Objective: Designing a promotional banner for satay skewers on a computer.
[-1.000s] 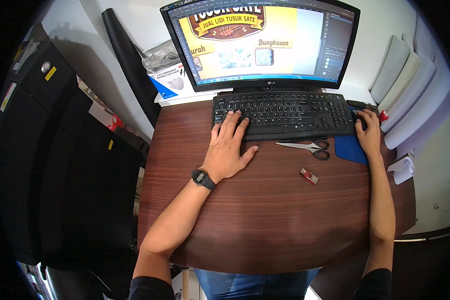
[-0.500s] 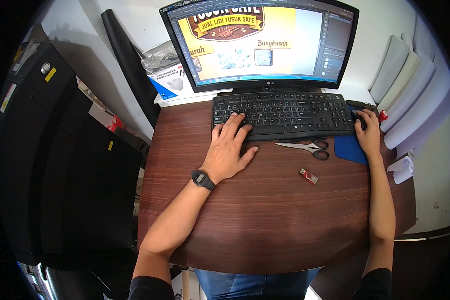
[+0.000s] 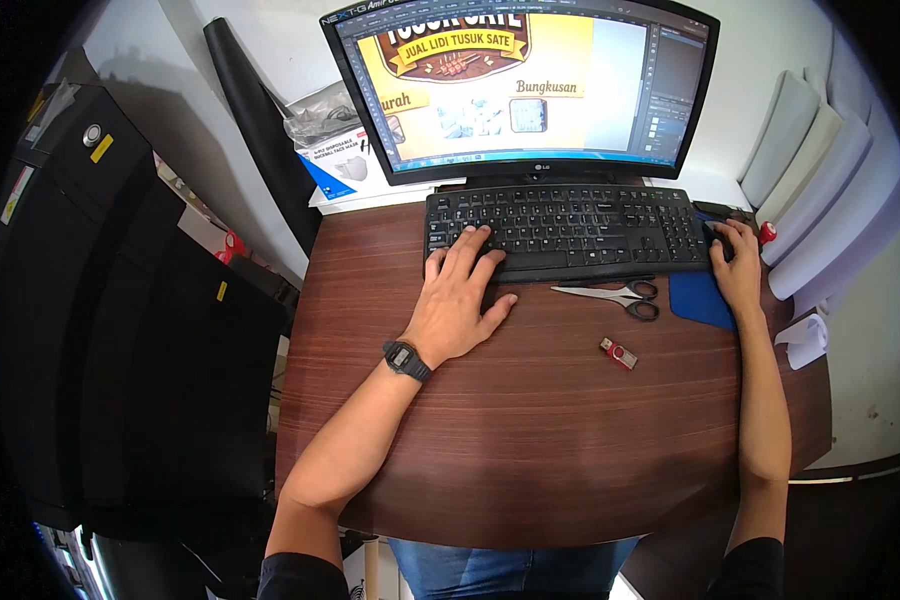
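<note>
My left hand [image 3: 452, 305] lies over the left end of a black keyboard [image 3: 580, 232], its fingers spread with the tips on the lower keys and the thumb resting on the desk side. It holds nothing. At the keyboard's right, my right hand [image 3: 737, 268] curls over a dark computer mouse [image 3: 711, 233], which it mostly hides. Under that hand shows a blue mouse pad [image 3: 698, 299]. Beyond the keyboard stands a monitor [image 3: 530, 90] with a yellow and brown design in an editing window.
Scissors [image 3: 625, 294] with black handles lie just below the keyboard, and a red and silver USB stick [image 3: 619, 353] is nearer me on the brown desk [image 3: 550, 430]. A face mask box [image 3: 338, 165] stands left of the monitor. Paper rolls [image 3: 838, 190] lean at right; a large black machine [image 3: 120, 300] flanks the left.
</note>
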{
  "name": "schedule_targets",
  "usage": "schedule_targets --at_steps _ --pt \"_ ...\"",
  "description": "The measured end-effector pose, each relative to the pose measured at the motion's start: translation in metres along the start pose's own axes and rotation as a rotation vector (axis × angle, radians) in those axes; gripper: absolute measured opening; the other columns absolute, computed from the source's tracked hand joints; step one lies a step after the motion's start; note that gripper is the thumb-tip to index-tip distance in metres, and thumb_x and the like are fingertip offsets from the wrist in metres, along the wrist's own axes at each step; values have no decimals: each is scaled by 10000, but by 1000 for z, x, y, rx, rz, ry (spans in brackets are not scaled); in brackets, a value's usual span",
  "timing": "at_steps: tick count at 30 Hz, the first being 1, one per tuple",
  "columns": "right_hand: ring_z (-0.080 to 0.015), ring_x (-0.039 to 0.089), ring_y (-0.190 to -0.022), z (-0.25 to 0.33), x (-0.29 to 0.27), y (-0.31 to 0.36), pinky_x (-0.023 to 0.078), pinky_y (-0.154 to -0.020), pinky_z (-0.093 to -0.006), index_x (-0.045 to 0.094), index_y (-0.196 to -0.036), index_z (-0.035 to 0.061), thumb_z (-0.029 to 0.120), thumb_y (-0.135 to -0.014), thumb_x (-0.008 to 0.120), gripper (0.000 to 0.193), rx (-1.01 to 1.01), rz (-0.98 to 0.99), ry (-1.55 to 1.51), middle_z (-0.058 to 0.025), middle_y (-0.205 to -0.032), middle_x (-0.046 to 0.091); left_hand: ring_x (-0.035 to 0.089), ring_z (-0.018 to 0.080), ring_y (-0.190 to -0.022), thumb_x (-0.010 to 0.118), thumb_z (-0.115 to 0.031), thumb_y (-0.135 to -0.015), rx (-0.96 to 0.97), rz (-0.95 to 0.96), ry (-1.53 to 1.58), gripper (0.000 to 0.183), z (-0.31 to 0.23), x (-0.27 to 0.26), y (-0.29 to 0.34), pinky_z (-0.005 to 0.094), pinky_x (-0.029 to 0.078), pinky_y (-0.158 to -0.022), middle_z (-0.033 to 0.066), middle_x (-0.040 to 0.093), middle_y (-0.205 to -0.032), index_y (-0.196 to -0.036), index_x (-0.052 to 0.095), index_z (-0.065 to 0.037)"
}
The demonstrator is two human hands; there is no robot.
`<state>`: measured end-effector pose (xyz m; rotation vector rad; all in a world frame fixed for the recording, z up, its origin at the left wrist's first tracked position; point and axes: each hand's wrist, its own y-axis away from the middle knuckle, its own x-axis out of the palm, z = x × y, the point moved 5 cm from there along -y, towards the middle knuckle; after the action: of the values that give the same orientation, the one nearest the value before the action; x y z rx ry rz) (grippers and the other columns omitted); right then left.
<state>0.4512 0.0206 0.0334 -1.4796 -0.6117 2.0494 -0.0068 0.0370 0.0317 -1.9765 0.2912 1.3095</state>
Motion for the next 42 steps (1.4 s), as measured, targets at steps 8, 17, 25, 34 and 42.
schedule_targets --at_steps 8,17,25,34,42 --pt "-400 593 -1247 1 -1 0 471 -1087 -452 720 -1220 36 119 -921 667 314 -5 -9 -20 -201 -1316 637 324 385 -1539 737 -374 -954 4 12 -24 582 -1 -1 0 571 278 -1214 216 411 -1593 -1408 579 -46" --pt "-392 590 -1250 3 -1 0 473 -1084 -451 719 -1221 38 123 -924 667 314 14 -2 2 -190 -1331 634 368 392 -1501 755 -368 -934 -20 -32 -16 652 1 -3 0 551 302 -1196 234 406 -1579 -1425 533 -1" --pt "-387 599 -1232 0 0 -1 479 -1075 -448 720 -1209 38 125 -926 666 302 8 -10 3 -185 -1317 639 394 416 -1467 786 -419 -895 -73 -1 17 795 3 -2 -1 559 309 -1198 243 380 -1591 -1501 475 -8" --pt "-394 594 -1243 -2 1 0 472 -1083 -449 721 -1215 40 122 -921 669 310 0 -5 5 -190 -1318 640 390 419 -1468 780 -439 -898 -71 0 -5 814 3 -1 0 561 305 -1205 249 369 -1597 -1518 465 -15" --pt "-393 595 -1237 -4 2 0 472 -1083 -453 720 -1211 32 111 -914 669 312 -7 -10 5 -190 -1313 642 388 425 -1465 783 -439 -896 -79 8 2 815 3 -2 -1 551 308 -1206 248 369 -1596 -1518 470 -16"
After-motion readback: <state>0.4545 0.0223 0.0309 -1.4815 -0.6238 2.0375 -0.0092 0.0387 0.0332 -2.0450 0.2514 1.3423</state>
